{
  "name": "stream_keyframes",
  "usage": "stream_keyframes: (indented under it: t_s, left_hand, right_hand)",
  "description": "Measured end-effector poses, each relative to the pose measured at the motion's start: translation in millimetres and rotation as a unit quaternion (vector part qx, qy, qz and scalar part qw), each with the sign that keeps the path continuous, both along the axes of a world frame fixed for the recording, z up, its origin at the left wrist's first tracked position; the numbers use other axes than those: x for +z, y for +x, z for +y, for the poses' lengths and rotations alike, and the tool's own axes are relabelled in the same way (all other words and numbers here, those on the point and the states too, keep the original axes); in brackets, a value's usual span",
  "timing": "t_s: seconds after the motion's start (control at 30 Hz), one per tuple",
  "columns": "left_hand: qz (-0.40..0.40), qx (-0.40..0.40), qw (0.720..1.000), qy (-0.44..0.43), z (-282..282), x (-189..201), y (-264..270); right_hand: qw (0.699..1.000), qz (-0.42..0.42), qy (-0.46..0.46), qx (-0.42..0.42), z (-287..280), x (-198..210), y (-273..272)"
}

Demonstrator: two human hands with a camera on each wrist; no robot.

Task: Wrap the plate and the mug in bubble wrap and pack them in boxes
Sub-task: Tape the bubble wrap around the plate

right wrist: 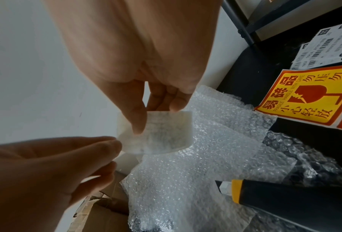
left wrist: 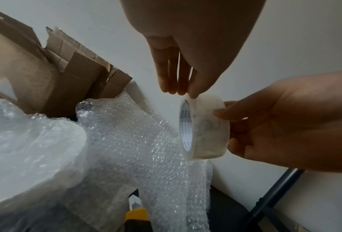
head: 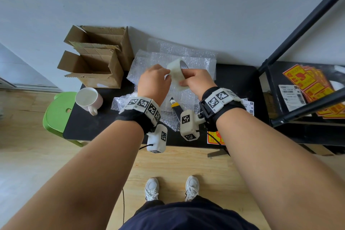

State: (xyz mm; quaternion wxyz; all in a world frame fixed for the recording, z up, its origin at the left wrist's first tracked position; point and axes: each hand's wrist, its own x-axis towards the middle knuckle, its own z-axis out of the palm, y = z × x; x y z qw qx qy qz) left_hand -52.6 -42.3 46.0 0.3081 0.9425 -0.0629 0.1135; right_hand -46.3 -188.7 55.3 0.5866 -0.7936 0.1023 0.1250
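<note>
Head view shows the right hand (head: pixel 196 80) gripping the tape roll (head: pixel 176 71) while the left hand (head: pixel 154 82) pinches at its edge, above the bubble wrap (head: pixel 196 58); the mug (head: pixel 89 100), left of both, waits; next, probably freeing a strip.

This looks like a small packing corner in a plain room, set up for parcel shipping rather than a warehouse. A low black table (head: pixel 97 127) stands against a bare pale wall (head: pixel 168 2) on light wood-plank flooring (head: pixel 177 164). At 11 o'clock on the table stand two open brown corrugated cardboard boxes (head: pixel 93 58); at 12 o'clock lie clear bubble-wrap sheets (head: pixel 186 56). At 3 o'clock, on a black metal-framed shelf (head: pixel 298 30), lies a stack of yellow-and-red fragile-warning stickers (head: pixel 306 78) beside white barcoded shipping labels (head: pixel 292 97). A green plastic stool (head: pixel 56 115) sits at 9 o'clock, a homely touch.
</note>
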Motion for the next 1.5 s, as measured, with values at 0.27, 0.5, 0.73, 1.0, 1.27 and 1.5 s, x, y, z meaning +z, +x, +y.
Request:
stream_keyframes:
  t_s: [0.27,0.5,0.73,1.0,1.27,1.5]
  left_hand:
    - [0.003,0.0,0.999,0.037,-5.6,5.5,3.3]
    - [0.04,-0.03,0.995,0.087,-12.4,5.0,6.1]
    - [0.044,-0.09,0.989,0.107,-28.7,6.3,-0.7]
    - [-0.002,-0.157,0.983,0.094,-49.4,-15.9,-8.6]
    - [0.111,-0.119,0.985,0.062,-78.2,-30.4,-9.6]
    - [0.168,-0.122,0.972,0.107,-110.4,-48.7,-0.4]
  right_hand:
    - [1.0,0.021,-0.009,0.001,-4.4,0.8,-2.5]
    - [0.999,0.035,-0.011,0.014,-9.6,-3.9,-4.3]
    - [0.998,0.062,0.001,-0.011,-26.7,-9.7,-7.9]
    - [0.993,0.052,-0.021,-0.103,-63.7,-12.2,-7.5]
    - [0.97,0.088,-0.164,-0.155,-116.6,-33.3,-18.5]
    - [0.951,0.081,-0.266,-0.136,-145.0,-54.6,-27.6]
